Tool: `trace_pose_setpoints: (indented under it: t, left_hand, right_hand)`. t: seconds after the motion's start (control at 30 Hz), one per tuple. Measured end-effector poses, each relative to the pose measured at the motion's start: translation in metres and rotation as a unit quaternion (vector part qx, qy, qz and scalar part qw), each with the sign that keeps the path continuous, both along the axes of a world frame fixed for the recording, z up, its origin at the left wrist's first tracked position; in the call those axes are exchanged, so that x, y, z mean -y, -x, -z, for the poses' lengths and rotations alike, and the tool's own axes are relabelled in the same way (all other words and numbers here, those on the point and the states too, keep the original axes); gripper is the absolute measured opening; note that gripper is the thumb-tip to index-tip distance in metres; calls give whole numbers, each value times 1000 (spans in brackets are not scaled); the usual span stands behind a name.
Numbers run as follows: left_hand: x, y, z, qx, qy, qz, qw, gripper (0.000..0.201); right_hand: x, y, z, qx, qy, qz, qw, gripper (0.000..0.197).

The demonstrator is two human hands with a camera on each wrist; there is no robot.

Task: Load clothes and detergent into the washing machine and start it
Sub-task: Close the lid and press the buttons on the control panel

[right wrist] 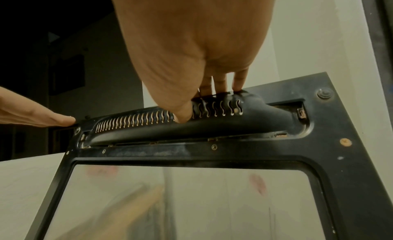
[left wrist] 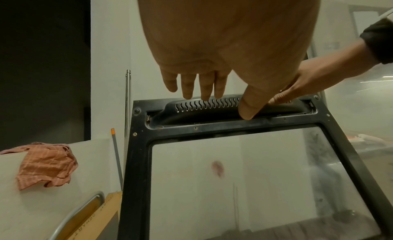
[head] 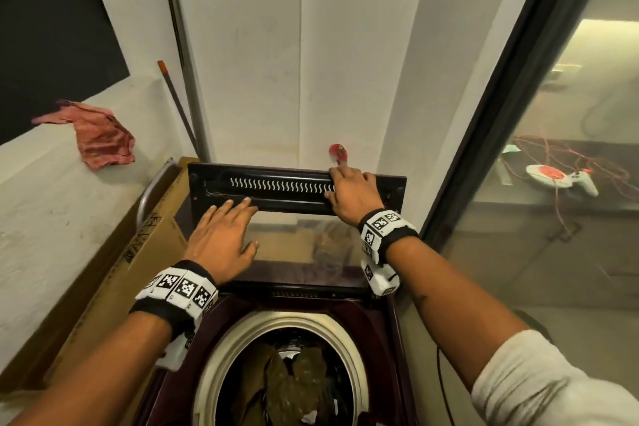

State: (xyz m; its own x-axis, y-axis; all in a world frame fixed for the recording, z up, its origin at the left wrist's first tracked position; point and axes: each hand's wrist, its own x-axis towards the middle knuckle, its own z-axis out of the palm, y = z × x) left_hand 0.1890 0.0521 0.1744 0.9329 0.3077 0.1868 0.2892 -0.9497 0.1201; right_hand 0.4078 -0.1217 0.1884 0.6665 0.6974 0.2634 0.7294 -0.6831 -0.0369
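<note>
The top-load washing machine stands open below me, and olive and dark clothes lie inside its cream-rimmed drum. Its glass lid with a black frame stands raised against the wall. My right hand grips the vented handle along the lid's top edge, fingers curled over it and thumb on its front. My left hand is flat with straight fingers, and its fingertips are at the left part of the same bar. No detergent is in view.
A pink checked cloth lies on the white ledge at the left. A cardboard box and a metal tube sit beside the machine. Two poles lean in the corner. A red tap is behind the lid, and a glass door is at the right.
</note>
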Motion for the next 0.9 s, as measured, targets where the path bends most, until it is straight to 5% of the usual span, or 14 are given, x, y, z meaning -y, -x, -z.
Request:
trace_pose_setpoints:
  t: [0.33, 0.67, 0.9]
  left_hand:
    - [-4, 19, 1, 63, -40, 59, 995, 83]
    - [3, 74, 11, 124, -81, 89, 985, 59]
    - [16, 113, 12, 103, -146, 123, 976, 59]
  right_hand:
    - [24, 62, -10, 39, -29, 26, 998, 42]
    - [49, 138, -7, 47, 8, 59, 997, 44]
    - [95, 189, -7, -26, 87, -5, 996, 48]
